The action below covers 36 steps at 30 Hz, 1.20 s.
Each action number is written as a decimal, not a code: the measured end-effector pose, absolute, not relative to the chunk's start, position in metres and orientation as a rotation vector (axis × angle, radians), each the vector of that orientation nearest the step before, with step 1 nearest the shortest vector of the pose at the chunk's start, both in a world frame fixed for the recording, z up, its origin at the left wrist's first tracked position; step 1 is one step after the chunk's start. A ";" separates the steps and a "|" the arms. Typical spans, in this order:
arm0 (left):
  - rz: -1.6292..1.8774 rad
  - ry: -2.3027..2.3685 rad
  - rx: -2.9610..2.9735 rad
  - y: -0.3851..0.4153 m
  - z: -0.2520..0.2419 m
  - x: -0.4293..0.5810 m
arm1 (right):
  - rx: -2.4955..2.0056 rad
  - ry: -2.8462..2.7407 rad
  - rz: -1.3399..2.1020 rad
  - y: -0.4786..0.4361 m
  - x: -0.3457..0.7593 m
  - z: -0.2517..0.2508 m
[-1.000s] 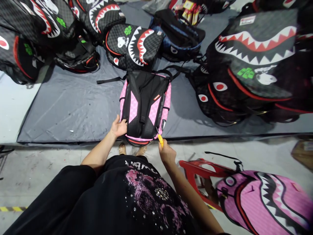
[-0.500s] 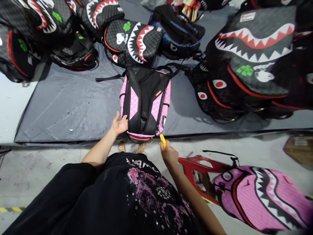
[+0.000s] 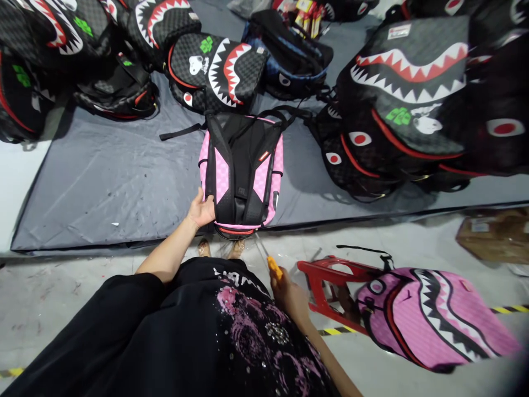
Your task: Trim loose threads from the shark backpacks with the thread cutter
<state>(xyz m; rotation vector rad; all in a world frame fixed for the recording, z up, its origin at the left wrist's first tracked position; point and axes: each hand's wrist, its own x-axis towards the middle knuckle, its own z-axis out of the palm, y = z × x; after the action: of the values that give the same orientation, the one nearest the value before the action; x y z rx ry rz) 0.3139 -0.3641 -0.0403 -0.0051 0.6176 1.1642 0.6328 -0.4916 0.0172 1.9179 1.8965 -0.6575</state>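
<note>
A pink and black backpack [image 3: 223, 182] lies with its strap side up at the near edge of the grey-covered table [image 3: 136, 187]. My left hand [image 3: 201, 212] holds its lower left side, thumb raised and fingertips partly hidden at the bag's edge. Closer to my body, my right hand [image 3: 289, 292] is closed round the handle of a yellow-handled tool [image 3: 274, 267]. The tool's thin metal shaft points up and left, just short of the bag's lower right corner and apart from it. Its exact kind is unclear.
Grey checked backpacks [image 3: 219, 69] with shark mouths stand along the far side, with a taller pile [image 3: 409, 99] to the right. A blue-black bag [image 3: 285, 55] sits between. On the floor side are a red stool [image 3: 330, 286], another pink backpack [image 3: 430, 320] and a cardboard box [image 3: 496, 237].
My right hand has drawn back toward my body, taking the yellow-handled tool away from the bag's lower right corner. My left hand stays at the backpack's side.
</note>
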 end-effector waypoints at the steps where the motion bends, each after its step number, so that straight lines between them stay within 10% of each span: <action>1: 1.165 0.620 0.007 -0.363 -0.040 0.314 | 1.854 1.933 -0.696 -0.495 0.629 0.018; 10: 1.122 1.749 1.144 -0.409 -0.011 0.351 | 1.682 1.974 -0.800 -0.473 0.598 0.029; 16: 0.243 1.708 2.463 -0.393 -0.050 0.399 | 1.834 1.951 -0.785 -0.470 0.600 0.018; 21: 0.373 1.654 2.263 -0.340 -0.028 0.418 | 1.994 1.982 -0.926 -0.467 0.599 0.022; 30: 1.832 1.257 0.893 -0.319 0.060 0.458 | 2.238 2.418 -0.866 -0.458 0.610 0.036; 36: 1.147 1.288 0.832 -0.412 0.005 0.438 | 2.038 2.280 -0.977 -0.459 0.638 0.002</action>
<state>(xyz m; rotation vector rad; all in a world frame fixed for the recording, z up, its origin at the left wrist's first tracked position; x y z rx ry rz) 0.4381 -0.4124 0.0049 0.8322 1.2883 1.1474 0.6377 -0.4586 0.0024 2.0377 2.2800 -0.9766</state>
